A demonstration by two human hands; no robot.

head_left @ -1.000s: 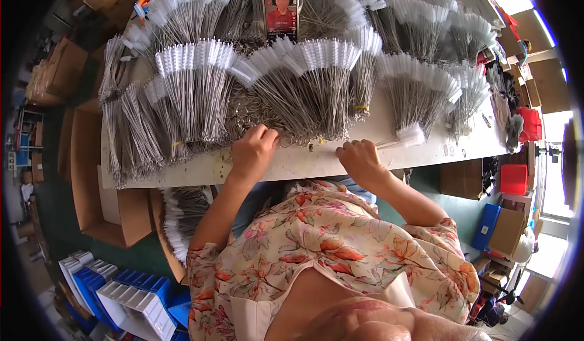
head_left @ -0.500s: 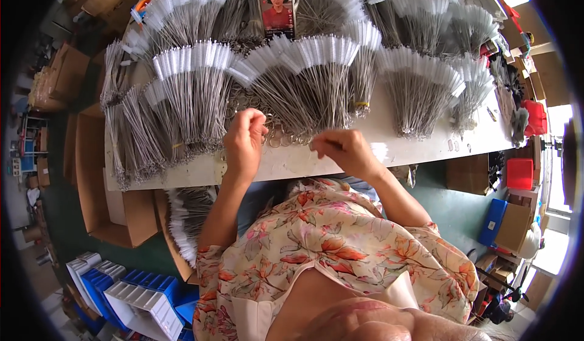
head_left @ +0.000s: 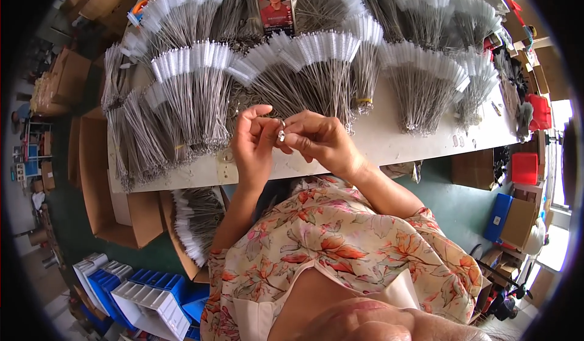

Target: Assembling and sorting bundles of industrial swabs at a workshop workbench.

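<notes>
White counter (head_left: 395, 148), crowded by wire brushes (head_left: 316, 55) too many to count; one phone (head_left: 275, 6) stands among them. Above the counter's near edge, left hand (head_left: 253, 149) and right hand (head_left: 325, 140) pinch one small metal piece (head_left: 281, 135) between their fingers.

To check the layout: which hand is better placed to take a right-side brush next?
Probably the right hand: it is nearer those brushes, though it meets the left hand at a small metal piece.
</notes>
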